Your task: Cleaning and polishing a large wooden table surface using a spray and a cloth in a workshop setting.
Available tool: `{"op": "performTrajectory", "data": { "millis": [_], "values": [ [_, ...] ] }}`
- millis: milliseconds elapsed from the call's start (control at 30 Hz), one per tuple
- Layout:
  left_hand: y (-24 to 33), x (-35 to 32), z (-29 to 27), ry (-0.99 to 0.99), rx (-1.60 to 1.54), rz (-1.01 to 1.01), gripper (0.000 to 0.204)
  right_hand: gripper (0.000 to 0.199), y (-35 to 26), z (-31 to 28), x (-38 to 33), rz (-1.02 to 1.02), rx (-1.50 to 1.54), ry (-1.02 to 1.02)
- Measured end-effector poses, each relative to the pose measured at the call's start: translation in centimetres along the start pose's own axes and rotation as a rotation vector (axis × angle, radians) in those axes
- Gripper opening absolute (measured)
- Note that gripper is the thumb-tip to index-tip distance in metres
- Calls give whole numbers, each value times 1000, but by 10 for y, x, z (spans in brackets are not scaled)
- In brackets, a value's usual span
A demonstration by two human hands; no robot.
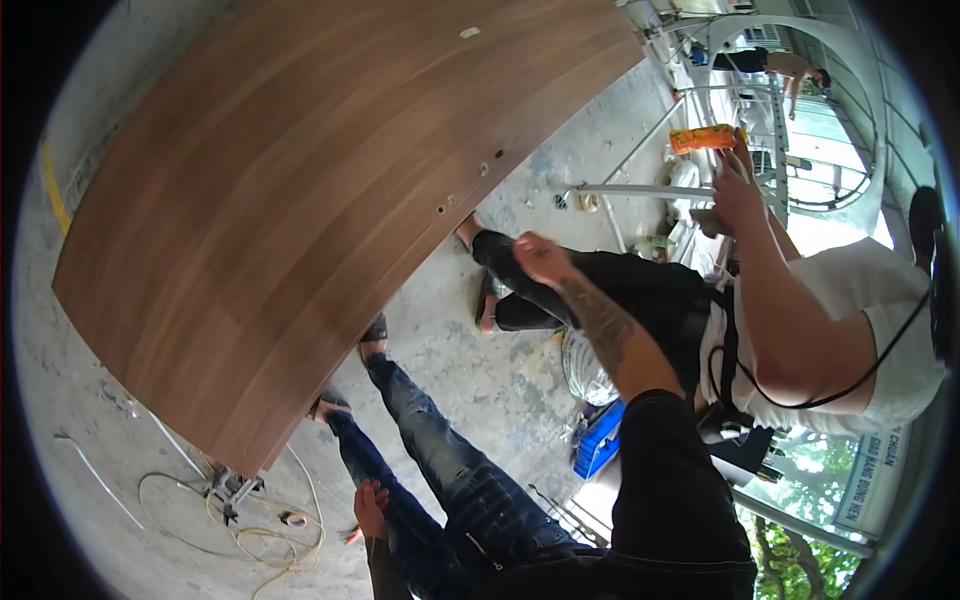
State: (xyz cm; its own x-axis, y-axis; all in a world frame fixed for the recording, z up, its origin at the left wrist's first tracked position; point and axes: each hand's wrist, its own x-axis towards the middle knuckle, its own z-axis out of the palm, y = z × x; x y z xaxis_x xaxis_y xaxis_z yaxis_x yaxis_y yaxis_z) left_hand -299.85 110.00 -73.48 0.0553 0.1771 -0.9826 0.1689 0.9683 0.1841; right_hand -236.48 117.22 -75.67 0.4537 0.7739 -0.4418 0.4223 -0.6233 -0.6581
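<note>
A large brown wood-grain door panel (270,200) fills the left and far part of the head view, with several small holes near its right edge. My right hand (543,258) is raised beyond that edge with its fingers closed; what they hold, if anything, is hidden. Down by my jeans, my left hand (371,508) has curled fingers, and I cannot make out anything in them. A small red item (352,537) shows beside it; whether the hand touches it is unclear. At the right, a co-worker in a white shirt (850,340) holds up an orange cylindrical container (703,138).
A clamp-like metal tool (233,490) sits at the panel's near corner, by a looped hose or cord (290,550) and a tape roll (293,519). A blue crate (598,440) stands behind my right arm. Metal frame bars (640,190) lie beyond the co-worker's legs. Another person (790,68) stands farther off.
</note>
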Motion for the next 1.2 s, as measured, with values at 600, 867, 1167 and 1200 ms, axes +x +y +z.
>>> {"op": "performTrajectory", "data": {
  "millis": [600, 867, 1167, 1200],
  "values": [
    [174, -69, -45, -492, -296, 551, 50, 36, -187, 116, -225, -130, -196, -313],
    [281, -292, 43, -613, 270, 1153, 45, 37, -262, 168, -262, -522, -363, -345],
    [265, -482, 102, -1544, 887, 1329, 60, 40, -425, 155, -324, -525, 587, -573],
    [255, -482, 107, -1542, 882, 1330, 60, 40, -475, 148, -323, -543, 638, -603]
  ]
}}
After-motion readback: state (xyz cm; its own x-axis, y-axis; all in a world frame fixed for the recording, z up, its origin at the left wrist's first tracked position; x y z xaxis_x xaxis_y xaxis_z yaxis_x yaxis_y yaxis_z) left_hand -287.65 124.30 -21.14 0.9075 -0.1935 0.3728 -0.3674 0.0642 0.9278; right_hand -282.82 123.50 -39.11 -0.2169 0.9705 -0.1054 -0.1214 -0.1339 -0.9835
